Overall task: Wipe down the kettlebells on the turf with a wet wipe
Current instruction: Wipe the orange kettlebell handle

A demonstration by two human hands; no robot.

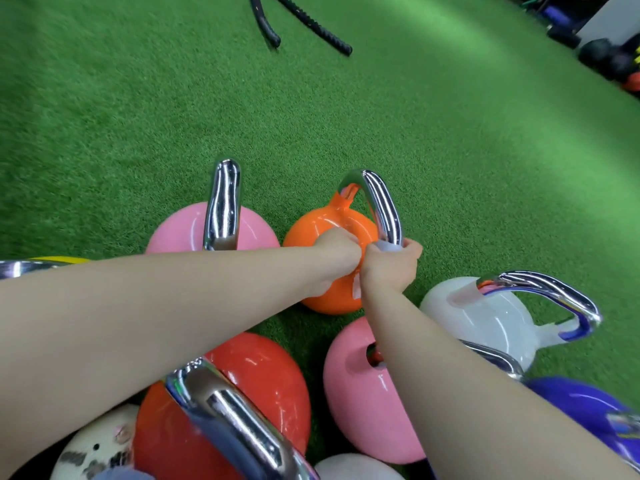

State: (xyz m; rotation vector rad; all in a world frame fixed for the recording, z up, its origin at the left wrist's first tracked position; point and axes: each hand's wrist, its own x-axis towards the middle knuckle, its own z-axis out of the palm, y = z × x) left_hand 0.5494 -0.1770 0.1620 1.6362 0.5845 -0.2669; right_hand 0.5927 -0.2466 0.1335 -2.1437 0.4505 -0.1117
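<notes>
The right hand (pixel 391 265) is closed around the near end of the chrome handle (pixel 381 206) of the round orange kettlebell (pixel 329 223), with a white wet wipe (pixel 388 245) pinched against the metal. The left hand (pixel 337 252) rests fisted on the orange body just beside it. That kettlebell stands on the green turf (pixel 346 116) between a pink kettlebell (pixel 180 230) and a white kettlebell (pixel 491 317). Two black battle ropes (pixel 311 22) lie toward the turf's far edge.

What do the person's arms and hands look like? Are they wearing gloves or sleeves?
No gloves and no sleeves. Both forearms are bare for as far as the picture shows them, and the left hand and right hand are bare too. I see no watch, bracelet or ring on the parts in view. The fingers are mostly hidden, so any nail polish can't be told.
</notes>
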